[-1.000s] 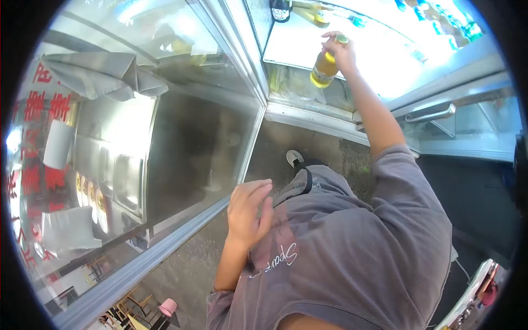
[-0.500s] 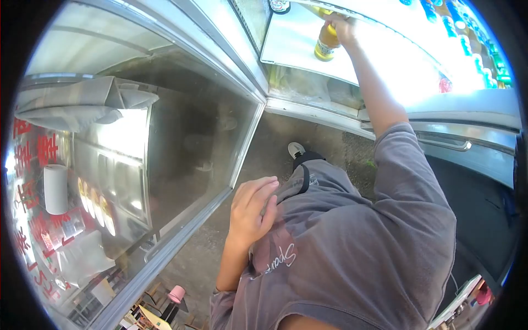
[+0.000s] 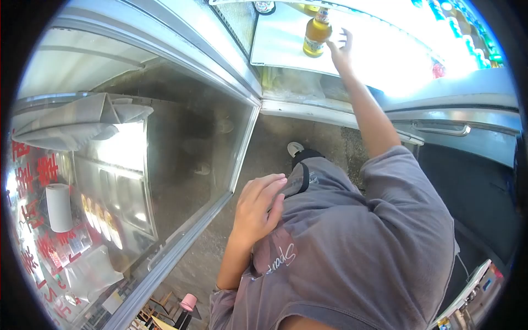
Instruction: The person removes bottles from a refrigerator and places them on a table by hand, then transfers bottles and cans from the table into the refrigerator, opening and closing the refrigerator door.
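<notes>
A bottle of yellow liquid with a pale label (image 3: 315, 39) stands on the white shelf (image 3: 280, 41) of a glass-door fridge. Just to the right of it is my right hand (image 3: 342, 54), fingers apart and curved. Its thumb comes close to the bottle's side; I cannot tell whether they touch. My left hand (image 3: 256, 212) is held in front of my shirt, fingers stretched out, with nothing in it. Behind the bottle, part of another yellow item (image 3: 309, 7) shows at the top edge.
The fridge's glass door (image 3: 192, 132) stands swung open at the left, its metal-edged frame (image 3: 246, 146) near my left hand. Bottles with blue caps (image 3: 454, 26) line the upper right. A dark panel (image 3: 467, 187) is at the right. A paper roll (image 3: 59, 208) shows through the glass.
My right hand has let go of the bottle's upper part and moved down beside it, fingers spreading. The bottle now stands by itself. My left hand stays nearly where it was.
</notes>
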Tool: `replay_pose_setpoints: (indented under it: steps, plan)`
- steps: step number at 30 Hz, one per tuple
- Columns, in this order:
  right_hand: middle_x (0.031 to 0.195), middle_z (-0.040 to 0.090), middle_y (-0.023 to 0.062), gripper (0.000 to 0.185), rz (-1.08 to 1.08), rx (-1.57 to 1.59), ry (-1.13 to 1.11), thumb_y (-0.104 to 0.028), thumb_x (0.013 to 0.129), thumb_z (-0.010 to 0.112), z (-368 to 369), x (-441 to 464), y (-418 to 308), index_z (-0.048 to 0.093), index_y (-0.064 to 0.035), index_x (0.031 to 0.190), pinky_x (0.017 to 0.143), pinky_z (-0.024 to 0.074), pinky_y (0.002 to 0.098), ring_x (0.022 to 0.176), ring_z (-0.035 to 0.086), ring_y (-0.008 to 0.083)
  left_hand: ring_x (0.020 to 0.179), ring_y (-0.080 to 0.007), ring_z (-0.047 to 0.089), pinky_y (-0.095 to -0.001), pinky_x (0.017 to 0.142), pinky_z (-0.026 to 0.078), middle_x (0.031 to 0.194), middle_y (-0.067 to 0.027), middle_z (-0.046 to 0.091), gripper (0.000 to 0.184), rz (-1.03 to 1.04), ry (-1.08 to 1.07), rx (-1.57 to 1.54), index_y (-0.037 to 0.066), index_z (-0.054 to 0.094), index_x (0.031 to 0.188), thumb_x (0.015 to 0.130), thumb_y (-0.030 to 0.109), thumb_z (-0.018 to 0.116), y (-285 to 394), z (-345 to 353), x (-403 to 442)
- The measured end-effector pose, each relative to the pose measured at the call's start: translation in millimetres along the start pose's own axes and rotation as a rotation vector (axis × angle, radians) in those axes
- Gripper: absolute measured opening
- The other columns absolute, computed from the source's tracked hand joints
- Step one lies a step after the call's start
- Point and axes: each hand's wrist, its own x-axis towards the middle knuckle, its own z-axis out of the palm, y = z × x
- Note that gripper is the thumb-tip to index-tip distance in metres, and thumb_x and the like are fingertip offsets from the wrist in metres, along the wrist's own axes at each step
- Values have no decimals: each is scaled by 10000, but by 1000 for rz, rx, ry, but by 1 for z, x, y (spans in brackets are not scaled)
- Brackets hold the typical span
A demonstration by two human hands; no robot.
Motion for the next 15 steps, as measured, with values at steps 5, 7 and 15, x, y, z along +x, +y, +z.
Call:
replay_pose_setpoints:
  steps: [5, 7, 15]
  plan:
    - [1355, 515, 208, 784, 649, 620, -31, -103, 864, 690, 15, -70, -32, 261, -16, 1514, 867, 562, 371, 1083, 677, 291, 1056, -351, 670, -411, 922, 517, 1188, -173, 688, 372, -30, -65, -9, 25, 637, 1188, 822, -18, 687, 0, 2, -12]
    - [1380, 473, 221, 752, 647, 723, -14, -54, 873, 639, 26, -70, -47, 247, 8, 1511, 935, 559, 390, 1122, 653, 309, 1062, -350, 667, -411, 926, 514, 1192, -169, 687, 374, -41, -89, -8, 25, 636, 1192, 824, -12, 685, 1, 4, -15]
    - [1381, 481, 241, 667, 679, 904, 133, 46, 879, 512, 46, -52, -33, 266, 74, 1499, 1025, 541, 406, 1163, 628, 334, 1042, -338, 659, -412, 892, 509, 1199, -155, 676, 385, -25, -112, -8, 15, 638, 1196, 815, 6, 691, 1, 8, -15]
